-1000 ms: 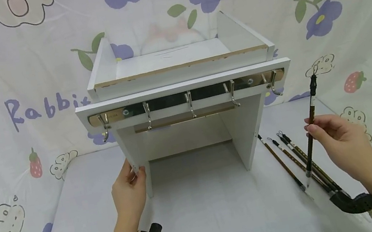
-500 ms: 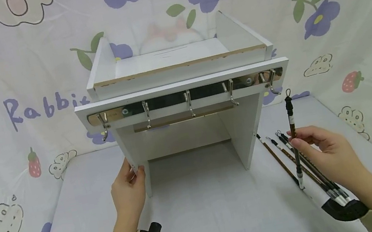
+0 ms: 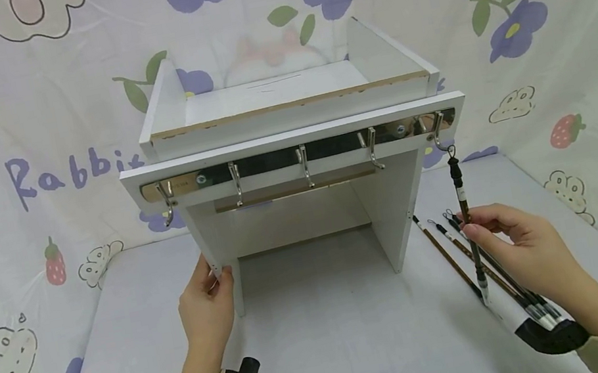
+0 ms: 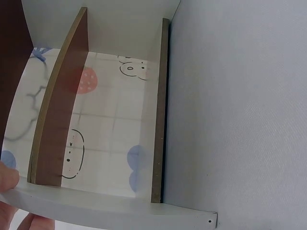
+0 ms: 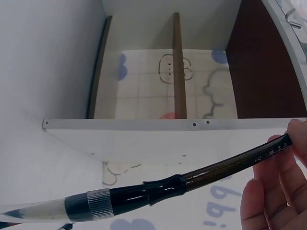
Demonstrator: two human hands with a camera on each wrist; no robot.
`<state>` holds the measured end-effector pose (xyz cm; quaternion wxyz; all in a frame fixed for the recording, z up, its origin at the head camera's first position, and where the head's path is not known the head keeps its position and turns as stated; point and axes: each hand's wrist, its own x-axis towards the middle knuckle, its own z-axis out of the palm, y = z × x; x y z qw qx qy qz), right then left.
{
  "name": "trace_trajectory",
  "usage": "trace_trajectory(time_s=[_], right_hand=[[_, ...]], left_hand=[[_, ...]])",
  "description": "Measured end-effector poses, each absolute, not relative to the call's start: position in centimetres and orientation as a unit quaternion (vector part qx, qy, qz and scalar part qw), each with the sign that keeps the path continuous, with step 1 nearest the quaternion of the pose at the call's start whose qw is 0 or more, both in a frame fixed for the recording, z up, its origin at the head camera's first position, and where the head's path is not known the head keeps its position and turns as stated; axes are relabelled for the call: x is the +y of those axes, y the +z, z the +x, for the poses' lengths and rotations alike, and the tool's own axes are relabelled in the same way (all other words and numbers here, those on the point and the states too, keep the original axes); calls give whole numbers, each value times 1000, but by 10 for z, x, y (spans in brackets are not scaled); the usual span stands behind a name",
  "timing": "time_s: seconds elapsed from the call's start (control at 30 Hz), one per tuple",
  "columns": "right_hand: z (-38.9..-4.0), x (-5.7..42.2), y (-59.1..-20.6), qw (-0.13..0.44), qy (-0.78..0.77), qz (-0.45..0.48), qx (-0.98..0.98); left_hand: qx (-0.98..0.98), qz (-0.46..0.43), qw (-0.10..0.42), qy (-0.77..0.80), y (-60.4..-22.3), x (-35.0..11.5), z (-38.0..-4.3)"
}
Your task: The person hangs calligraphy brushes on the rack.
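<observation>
Right hand (image 3: 519, 244) pinches a brush (image 3: 476, 256) near upright, bristles (image 5: 41, 212) down, its loop (image 3: 451, 151) at the tip of the rightmost hook (image 3: 438, 134) on a white shelf (image 3: 290, 136)

Left hand (image 3: 208, 316) grips the shelf's left side panel (image 3: 212, 236); other brushes (image 3: 493, 275) lie on the counter (image 3: 333, 347) near the right panel (image 3: 397, 216).

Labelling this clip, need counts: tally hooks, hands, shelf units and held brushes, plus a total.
Hooks: 5
Left hand plus right hand: 2
Shelf unit: 1
Held brush: 1
Total: 9
</observation>
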<state>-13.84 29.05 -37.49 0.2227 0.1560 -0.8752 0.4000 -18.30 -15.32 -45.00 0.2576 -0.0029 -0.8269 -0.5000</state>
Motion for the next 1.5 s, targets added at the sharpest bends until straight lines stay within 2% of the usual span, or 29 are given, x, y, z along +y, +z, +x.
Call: trace_trajectory(time_s=[0.8,1.13,1.5], right_hand=[[-142,290,-384,207,418,159,-870],[-151,269,-400,192,419,155,-873],[-164,255,-407,215,428,144,-866]], left_hand=[[-828,1,257,-499,-450,-153,-183],[-830,-2,262,-492,-451,-153,-184],[-830,-10,272,-486,-451,-153,-183]])
